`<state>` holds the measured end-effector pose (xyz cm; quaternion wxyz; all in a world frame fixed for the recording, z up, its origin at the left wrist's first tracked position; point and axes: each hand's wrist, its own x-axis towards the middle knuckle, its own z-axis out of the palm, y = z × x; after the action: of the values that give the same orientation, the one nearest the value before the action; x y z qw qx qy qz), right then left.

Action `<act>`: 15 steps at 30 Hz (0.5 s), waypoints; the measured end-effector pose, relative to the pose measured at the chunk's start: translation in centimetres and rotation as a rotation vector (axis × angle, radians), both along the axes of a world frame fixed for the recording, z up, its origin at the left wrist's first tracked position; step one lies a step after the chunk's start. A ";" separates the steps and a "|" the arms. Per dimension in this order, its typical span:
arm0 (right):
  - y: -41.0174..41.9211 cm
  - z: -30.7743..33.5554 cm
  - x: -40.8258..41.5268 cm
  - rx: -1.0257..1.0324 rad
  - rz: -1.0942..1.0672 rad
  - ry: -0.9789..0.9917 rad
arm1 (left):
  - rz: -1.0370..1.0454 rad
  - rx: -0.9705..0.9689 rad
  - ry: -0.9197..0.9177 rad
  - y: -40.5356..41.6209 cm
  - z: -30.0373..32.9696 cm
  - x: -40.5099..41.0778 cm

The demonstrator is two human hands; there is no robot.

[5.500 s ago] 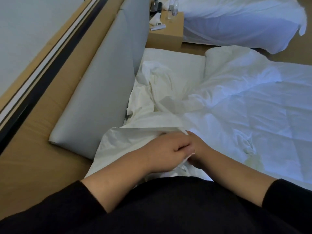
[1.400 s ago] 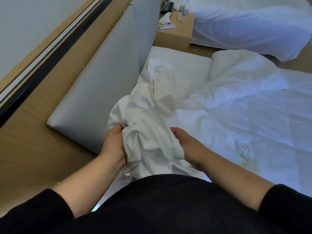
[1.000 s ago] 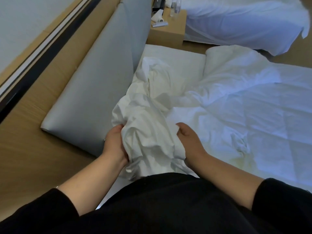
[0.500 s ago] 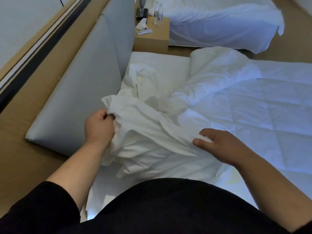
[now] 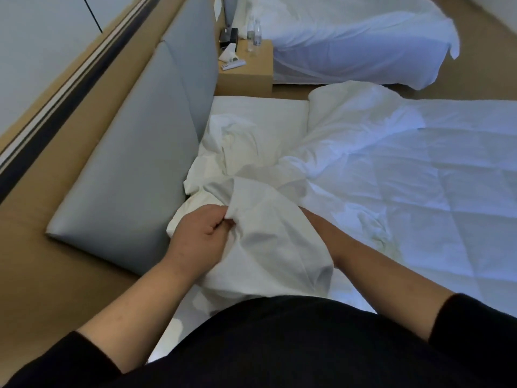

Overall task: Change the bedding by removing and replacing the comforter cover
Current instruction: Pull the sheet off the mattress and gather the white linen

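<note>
A twin hotel room: tan wood wall panelling runs along the left, a grey padded headboard [image 5: 131,175] stands against it, and a white-sheeted bed [image 5: 260,113] fills the middle. Half a second earlier the person's hands were spread wide apart across the bunched white comforter cover [image 5: 268,236]; now they have drawn together at the near edge of the bed. The left hand [image 5: 200,239] is fisted, fingers curled into a fold of the cover close beside the headboard's lower corner. The right hand itself is buried under the cover, only the right forearm [image 5: 375,264] showing, so its grip cannot be told. The cover lies heaped between the headboard and the quilted comforter [image 5: 405,177], trailing up toward the head of the bed, and now drapes over the right wrist where before it lay flat under the fingers. The comforter spreads bare to the right, running out of view at the picture's edge. Beyond the bed's far edge a wooden nightstand [image 5: 246,77] carries two water bottles [image 5: 254,32] and small items, and a second bed [image 5: 349,40] sits beside it. A strip of tan floor separates the two beds, widening toward the upper right.
</note>
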<state>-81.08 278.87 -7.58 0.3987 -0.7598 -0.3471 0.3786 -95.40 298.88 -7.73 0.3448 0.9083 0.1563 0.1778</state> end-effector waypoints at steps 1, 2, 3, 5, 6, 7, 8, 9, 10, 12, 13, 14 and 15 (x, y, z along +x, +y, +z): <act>1.4 -0.3 -0.4 -0.011 -0.005 0.019 | -0.013 0.008 0.020 -0.3 0.2 -0.5; 2.7 -0.4 -0.8 -0.015 -0.023 0.062 | -0.010 0.002 0.041 -0.3 0.4 -1.1; 3.9 -1.1 -1.0 -0.006 -0.008 0.023 | 0.009 0.000 0.067 -0.2 0.5 -1.7; 5.7 -2.5 -2.1 -0.006 0.072 -0.152 | 0.084 0.011 0.086 -0.1 1.2 -2.9; 6.3 -2.8 -2.7 -0.002 0.115 -0.253 | 0.144 0.007 0.066 0.0 1.6 -3.5; 6.8 -3.4 -3.1 0.005 0.137 -0.315 | 0.218 -0.009 0.035 0.1 2.2 -4.2; 7.3 -3.8 -3.4 0.029 0.135 -0.336 | 0.260 -0.020 -0.008 0.3 2.9 -4.9; 8.0 -3.7 -3.7 0.068 0.080 -0.293 | 0.259 -0.032 -0.063 0.4 3.8 -5.5; 8.7 -3.4 -3.7 0.113 0.008 -0.234 | 0.210 -0.055 -0.112 0.1 5.0 -6.1; 10.4 -2.6 -3.3 0.113 -0.093 -0.197 | -0.037 -0.042 -0.127 -0.9 6.7 -6.6; 11.1 -2.1 -3.0 0.108 -0.096 -0.153 | -0.192 0.029 -0.064 -1.3 6.9 -6.4; 11.5 -1.7 -2.7 0.117 -0.101 -0.047 | -0.320 0.100 0.029 -1.6 6.5 -6.1; 11.7 -1.6 -2.6 0.142 -0.110 0.119 | -0.393 0.123 0.144 -1.6 5.6 -5.9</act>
<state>-83.66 290.55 -9.16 0.4917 -0.7235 -0.3066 0.3752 -101.28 297.29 -2.10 0.3049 0.9510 -0.0104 0.0509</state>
